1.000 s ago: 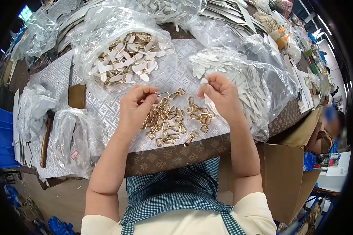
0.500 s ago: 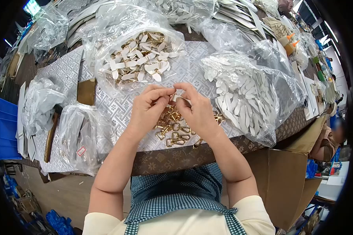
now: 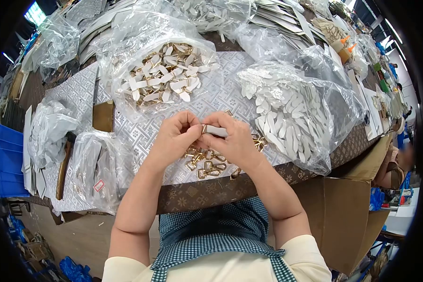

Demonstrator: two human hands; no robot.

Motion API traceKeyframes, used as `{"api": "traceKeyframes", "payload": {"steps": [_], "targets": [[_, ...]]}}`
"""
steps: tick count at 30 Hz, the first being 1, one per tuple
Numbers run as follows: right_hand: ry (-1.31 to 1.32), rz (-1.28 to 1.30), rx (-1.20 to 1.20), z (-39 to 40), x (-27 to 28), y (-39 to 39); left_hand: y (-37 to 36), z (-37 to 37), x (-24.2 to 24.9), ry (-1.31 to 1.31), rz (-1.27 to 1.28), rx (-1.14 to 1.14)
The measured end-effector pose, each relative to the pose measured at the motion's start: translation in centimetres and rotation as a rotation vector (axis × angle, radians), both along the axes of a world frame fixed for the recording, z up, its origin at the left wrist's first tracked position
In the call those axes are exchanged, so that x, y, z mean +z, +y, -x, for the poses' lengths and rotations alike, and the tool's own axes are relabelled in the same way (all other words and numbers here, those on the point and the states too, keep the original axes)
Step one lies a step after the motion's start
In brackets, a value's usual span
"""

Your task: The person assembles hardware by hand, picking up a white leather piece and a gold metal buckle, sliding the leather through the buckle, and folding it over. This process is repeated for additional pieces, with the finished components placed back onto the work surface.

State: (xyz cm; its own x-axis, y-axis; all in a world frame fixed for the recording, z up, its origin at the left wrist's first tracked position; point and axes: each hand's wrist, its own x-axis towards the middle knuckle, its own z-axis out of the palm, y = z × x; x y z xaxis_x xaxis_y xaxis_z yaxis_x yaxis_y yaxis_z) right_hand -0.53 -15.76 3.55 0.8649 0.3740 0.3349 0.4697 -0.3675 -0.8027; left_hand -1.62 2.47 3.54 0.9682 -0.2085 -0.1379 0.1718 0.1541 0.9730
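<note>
My left hand point(image 3: 175, 139) is closed, its thumb and forefinger pinching a small gold snap hook point(image 3: 204, 129), mostly hidden by the fingers. My right hand point(image 3: 235, 142) grips a white leather tab point(image 3: 216, 130) between thumb and fingers. The tab's left end meets the gold metal; whether it passes through the ring cannot be made out. Below both hands lies a loose pile of gold snap hooks point(image 3: 211, 168). Beyond them, an open plastic bag holds hooks with white tabs on them point(image 3: 167, 77). To the right, many bare white tabs point(image 3: 286, 113) spill from another clear bag.
A hammer point(image 3: 64, 167) lies at left between plastic bags, near a blue bin point(image 3: 9, 162). A cardboard box point(image 3: 343, 211) stands against the table's right front edge. Glue bottles point(image 3: 344, 54) stand at the far right. Another person point(image 3: 394, 164) is at the right edge.
Both hands have come lower, nearer to me. The white tab now shows plainly in my right fingers, with gold metal at my left fingertips. The view has shifted slightly.
</note>
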Motion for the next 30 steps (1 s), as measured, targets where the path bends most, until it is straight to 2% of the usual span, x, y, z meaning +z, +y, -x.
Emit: {"api": "traceKeyframes", "payload": {"steps": [5, 11, 14, 17, 20, 22, 23, 26, 30], "targets": [[-0.02, -0.042, 0.021, 0.0, 0.4, 0.0, -0.2, 0.2, 0.4, -0.036, -0.002, 0.024], [0.067, 0.112, -0.05, -0.1, 0.9, -0.1, 0.0, 0.1, 0.1, -0.067, -0.118, 0.005], [0.066, 0.06, 0.027, -0.9, 0.9, -0.4, -0.2, 0.0, 0.2, -0.019, -0.03, 0.049], [0.228, 0.042, 0.09, -1.9, 1.9, -0.5, -0.2, -0.1, 0.1, 0.012, 0.025, 0.098], [0.143, 0.11, 0.13, -4.0, 3.4, -0.1, 0.4, -0.5, -0.2, -0.042, -0.003, 0.16], [0.132, -0.012, 0.063, -5.7, 4.2, 0.6, 0.6, -0.7, -0.8, -0.112, 0.021, 0.227], [0.049, -0.01, 0.003, -6.6, 4.6, 0.8, 0.6, -0.8, -1.0, -0.135, -0.04, 0.269], [-0.066, 0.026, -0.109, -7.6, 5.8, 0.3, 0.1, -0.5, -0.7, -0.413, -0.638, 0.245], [0.119, 0.184, -0.152, -6.0, 7.9, -5.6, -0.8, 0.0, -1.3, -0.561, -1.009, 0.132]]}}
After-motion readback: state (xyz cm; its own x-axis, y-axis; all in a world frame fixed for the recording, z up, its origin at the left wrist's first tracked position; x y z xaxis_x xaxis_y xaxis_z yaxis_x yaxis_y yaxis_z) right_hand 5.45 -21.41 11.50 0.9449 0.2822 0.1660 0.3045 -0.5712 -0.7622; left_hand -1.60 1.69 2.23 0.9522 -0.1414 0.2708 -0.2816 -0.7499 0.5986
